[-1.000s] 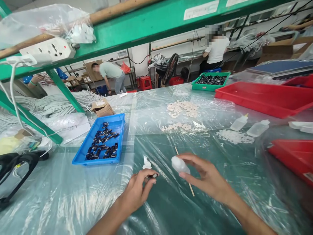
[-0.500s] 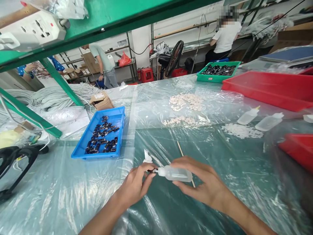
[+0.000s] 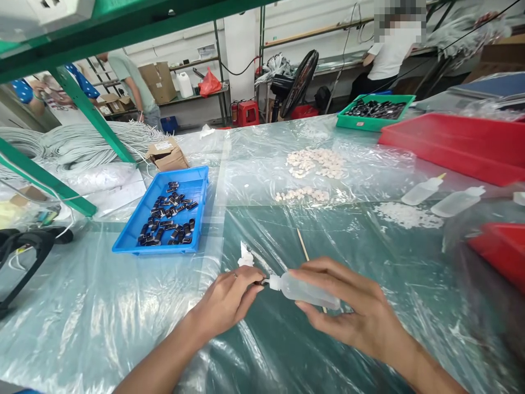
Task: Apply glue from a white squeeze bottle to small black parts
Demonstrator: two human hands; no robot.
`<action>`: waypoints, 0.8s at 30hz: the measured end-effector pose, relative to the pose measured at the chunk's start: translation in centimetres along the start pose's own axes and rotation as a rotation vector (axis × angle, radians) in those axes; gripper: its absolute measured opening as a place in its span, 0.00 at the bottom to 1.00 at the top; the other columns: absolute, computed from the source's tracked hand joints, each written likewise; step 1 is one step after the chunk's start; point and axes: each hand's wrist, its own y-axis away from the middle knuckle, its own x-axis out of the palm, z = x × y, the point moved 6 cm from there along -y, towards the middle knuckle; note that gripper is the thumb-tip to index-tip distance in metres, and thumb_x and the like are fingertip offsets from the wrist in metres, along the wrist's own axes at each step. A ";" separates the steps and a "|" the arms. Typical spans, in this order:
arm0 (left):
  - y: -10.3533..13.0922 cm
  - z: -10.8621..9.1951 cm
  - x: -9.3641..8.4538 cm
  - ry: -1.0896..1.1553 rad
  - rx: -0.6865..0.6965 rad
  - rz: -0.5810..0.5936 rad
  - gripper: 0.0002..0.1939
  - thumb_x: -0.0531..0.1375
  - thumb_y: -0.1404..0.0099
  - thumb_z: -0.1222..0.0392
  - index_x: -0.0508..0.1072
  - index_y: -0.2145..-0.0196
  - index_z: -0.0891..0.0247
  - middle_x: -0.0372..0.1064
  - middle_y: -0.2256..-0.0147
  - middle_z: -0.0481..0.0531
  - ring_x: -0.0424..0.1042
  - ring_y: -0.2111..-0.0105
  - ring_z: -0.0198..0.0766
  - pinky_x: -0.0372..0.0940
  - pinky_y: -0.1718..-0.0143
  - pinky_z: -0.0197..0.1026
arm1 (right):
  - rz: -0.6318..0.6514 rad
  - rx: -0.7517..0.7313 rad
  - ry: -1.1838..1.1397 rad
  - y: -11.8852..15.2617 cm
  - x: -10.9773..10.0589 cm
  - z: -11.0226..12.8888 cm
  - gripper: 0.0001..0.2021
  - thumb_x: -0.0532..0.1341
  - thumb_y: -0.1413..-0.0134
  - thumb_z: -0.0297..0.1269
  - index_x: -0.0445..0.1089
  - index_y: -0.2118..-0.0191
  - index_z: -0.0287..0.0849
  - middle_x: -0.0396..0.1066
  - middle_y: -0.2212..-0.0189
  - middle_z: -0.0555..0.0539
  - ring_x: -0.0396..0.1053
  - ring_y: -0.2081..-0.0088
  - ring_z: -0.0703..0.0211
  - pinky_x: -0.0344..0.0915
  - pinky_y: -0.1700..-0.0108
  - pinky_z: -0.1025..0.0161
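My right hand (image 3: 353, 306) is wrapped round a translucent squeeze bottle (image 3: 305, 290), which lies nearly level with its nozzle pointing left. Between the thumb and fingertips of my left hand (image 3: 229, 301) is a small black part (image 3: 264, 281), mostly hidden by the fingers. The nozzle tip meets this part or sits right beside it; contact cannot be made out. A crumpled white tissue (image 3: 245, 256) lies just beyond my left hand. Under the bottle runs a thin wooden stick (image 3: 302, 244). Further left, a blue tray (image 3: 191, 183) holds many small black cylindrical parts (image 3: 166, 219).
Pale small pieces (image 3: 315, 163) lie in piles on the plastic-covered table. At right are two more bottles (image 3: 421, 191), white bits (image 3: 408, 215), a red tray (image 3: 451, 150) and a green tray (image 3: 359, 125). A green shelf frame (image 3: 94, 117) crosses the upper left. People work behind.
The view has tilted down and shifted slightly. Both hands remain together; the bottle has swung so its base sits lower right, and the black part is more covered by my left fingers.
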 end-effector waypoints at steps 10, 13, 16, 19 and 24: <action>-0.1 0.1 0.3 0.004 0.011 0.033 0.08 0.52 0.27 0.64 0.58 0.52 0.57 0.74 0.58 0.50 0.77 0.60 0.36 0.72 0.63 0.35 | 0.002 0.005 0.014 0.0 -0.2 0.4 0.18 0.66 0.54 0.37 0.73 0.53 0.50 0.71 0.67 0.47 0.71 0.72 0.63 0.68 0.75 0.70; 0.0 0.2 0.5 0.006 0.024 0.037 0.08 0.52 0.27 0.64 0.58 0.52 0.58 0.74 0.58 0.50 0.77 0.60 0.36 0.71 0.63 0.35 | 0.013 0.005 0.034 0.0 -0.2 0.4 0.18 0.66 0.54 0.37 0.72 0.53 0.51 0.71 0.66 0.47 0.71 0.70 0.62 0.67 0.76 0.70; 0.0 0.3 0.6 0.006 0.033 0.030 0.07 0.52 0.26 0.63 0.58 0.51 0.58 0.74 0.57 0.51 0.77 0.59 0.36 0.71 0.64 0.35 | 0.016 -0.003 0.055 0.0 -0.3 0.5 0.19 0.67 0.55 0.37 0.72 0.53 0.52 0.72 0.66 0.47 0.72 0.70 0.61 0.67 0.76 0.70; 0.0 0.3 0.5 0.015 0.030 0.026 0.07 0.51 0.26 0.63 0.59 0.51 0.57 0.74 0.56 0.51 0.78 0.58 0.37 0.71 0.63 0.36 | 0.016 -0.012 0.053 0.0 -0.4 0.5 0.19 0.67 0.56 0.37 0.72 0.54 0.52 0.72 0.66 0.47 0.72 0.69 0.61 0.68 0.75 0.70; -0.1 0.2 0.3 0.017 0.020 0.038 0.07 0.50 0.26 0.63 0.58 0.51 0.56 0.75 0.56 0.52 0.78 0.57 0.39 0.72 0.64 0.37 | 0.001 -0.011 0.056 0.1 -0.3 0.6 0.18 0.66 0.54 0.37 0.73 0.54 0.52 0.72 0.65 0.47 0.72 0.72 0.62 0.69 0.75 0.69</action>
